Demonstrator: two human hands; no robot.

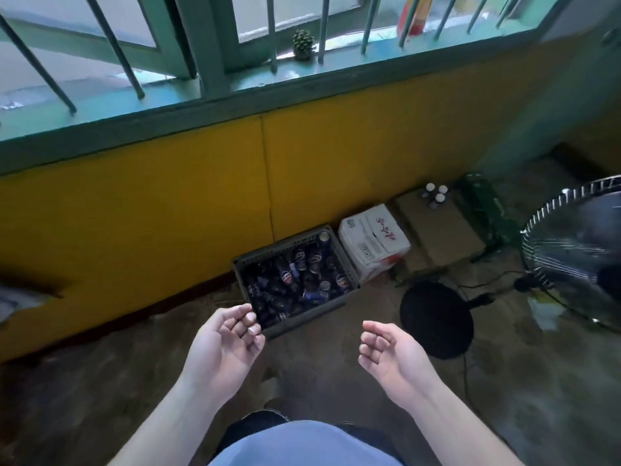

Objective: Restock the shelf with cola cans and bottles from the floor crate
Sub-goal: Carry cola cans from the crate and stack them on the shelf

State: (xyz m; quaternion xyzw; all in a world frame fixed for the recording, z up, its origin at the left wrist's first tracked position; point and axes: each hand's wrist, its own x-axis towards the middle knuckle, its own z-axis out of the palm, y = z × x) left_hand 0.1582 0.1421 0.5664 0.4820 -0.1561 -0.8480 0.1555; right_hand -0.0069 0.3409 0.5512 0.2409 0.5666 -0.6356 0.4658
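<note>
Above the floor crate (339, 312), left hand (225, 344) and right hand (391, 353) hang loosely curled, empty; best to grasp an upright can first.

Fan (571, 250) cut by right edge, crate (309, 321) near corner behind left hand (225, 344)

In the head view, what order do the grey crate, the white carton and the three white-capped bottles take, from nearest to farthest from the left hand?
1. The grey crate, on the floor just ahead of the left hand.
2. The white carton, right beside the crate.
3. The white-capped bottles, farther right on a brown carton.
</note>
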